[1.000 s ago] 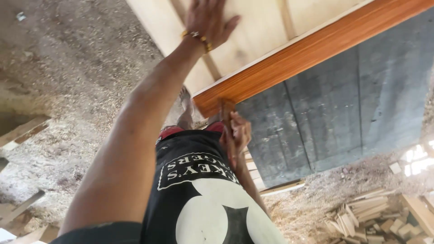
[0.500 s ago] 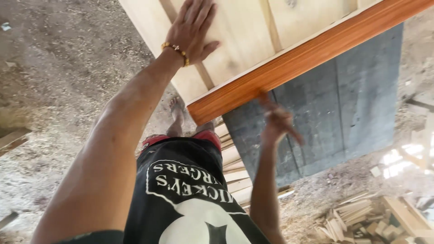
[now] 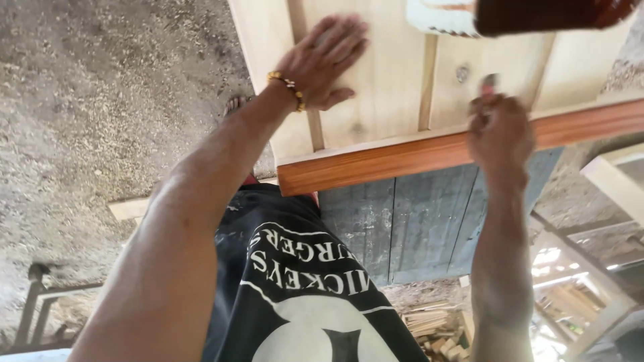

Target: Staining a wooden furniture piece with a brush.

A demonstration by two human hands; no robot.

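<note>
Up from waist height half a second ago, the right hand [image 3: 500, 127] now sits at the near edge of the pale, unfinished wooden panel with raised battens [image 3: 389, 87], and the view has closed in on that panel, so less of the ground shows. The panel fills the top of the picture, tilted, with a long reddish-brown varnished wooden rail [image 3: 402, 157] along its lower edge. The left hand [image 3: 325, 64] lies flat on the pale boards just as before — open, fingers spread, palm down beside one batten, a gold beaded bracelet [image 3: 287, 89] at the wrist. The right hand is closed over the top of the rail, fingers curled around something small and dark [image 3: 490, 84] that pokes out above them; what it is cannot be told.

Below the rail stands a dark grey planked board [image 3: 402, 221], partly hidden by the person's black printed shirt [image 3: 302, 295]. A sawdust-strewn floor [image 3: 100, 100] spreads to the left. Low on the right lies a heap of pale wood offcuts [image 3: 436, 328] — beside it, a light timber frame [image 3: 604, 181]. A dark reddish-brown object [image 3: 550, 13] crosses the top right corner, blurred.
</note>
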